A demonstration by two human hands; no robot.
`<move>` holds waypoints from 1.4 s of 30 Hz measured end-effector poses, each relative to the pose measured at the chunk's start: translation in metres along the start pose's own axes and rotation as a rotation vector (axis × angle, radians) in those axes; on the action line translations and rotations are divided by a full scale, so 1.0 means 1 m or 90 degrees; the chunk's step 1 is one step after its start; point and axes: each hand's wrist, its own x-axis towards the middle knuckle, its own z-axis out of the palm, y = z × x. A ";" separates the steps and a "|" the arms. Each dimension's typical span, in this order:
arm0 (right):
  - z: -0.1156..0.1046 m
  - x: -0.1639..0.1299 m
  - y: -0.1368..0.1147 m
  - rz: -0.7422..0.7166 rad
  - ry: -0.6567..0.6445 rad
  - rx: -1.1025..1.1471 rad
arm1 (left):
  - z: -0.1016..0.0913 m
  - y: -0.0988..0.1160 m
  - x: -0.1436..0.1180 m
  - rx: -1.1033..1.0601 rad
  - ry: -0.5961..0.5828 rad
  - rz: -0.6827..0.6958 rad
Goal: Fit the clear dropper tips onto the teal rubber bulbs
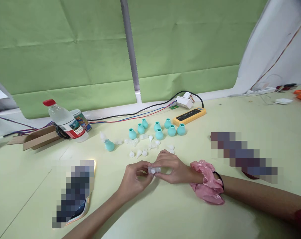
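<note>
Between my two hands is a small clear plastic tube (154, 170) with a whitish round part on its side. My left hand (134, 179) pinches its left end between thumb and fingers. At the other end, the fingertips of my right hand (170, 167) close on the same tube. Just beyond the hands lie several small white teardrop-shaped pieces (145, 152) and clear tubes (154, 146). Behind these stand several turquoise rubber bulbs (159, 134) with open necks. One more turquoise bulb (109, 145), to the left, has a clear piece (103, 136) at its neck.
A yellow power strip (190, 116) and a white box (184, 101) sit at the back, with cables running left. On the left are a red-capped bottle (65, 121), a can (82, 119), a cardboard box (42, 137) and a phone (84, 212). A blurred-out object (242, 156) lies right.
</note>
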 end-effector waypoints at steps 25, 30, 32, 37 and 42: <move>-0.018 0.014 -0.023 -0.115 0.080 -0.040 | 0.005 0.018 -0.010 -0.119 0.074 0.134; -0.040 0.025 -0.048 -0.077 0.038 -0.033 | -0.003 0.035 -0.015 -0.111 0.053 0.224; -0.047 0.028 -0.057 -0.067 0.033 -0.035 | -0.006 0.042 -0.019 -0.109 0.051 0.233; -0.054 0.031 -0.073 -0.075 0.024 -0.062 | -0.006 0.052 -0.026 -0.147 0.045 0.232; -0.053 0.031 -0.073 -0.075 0.021 -0.064 | -0.007 0.056 -0.025 -0.181 0.016 0.199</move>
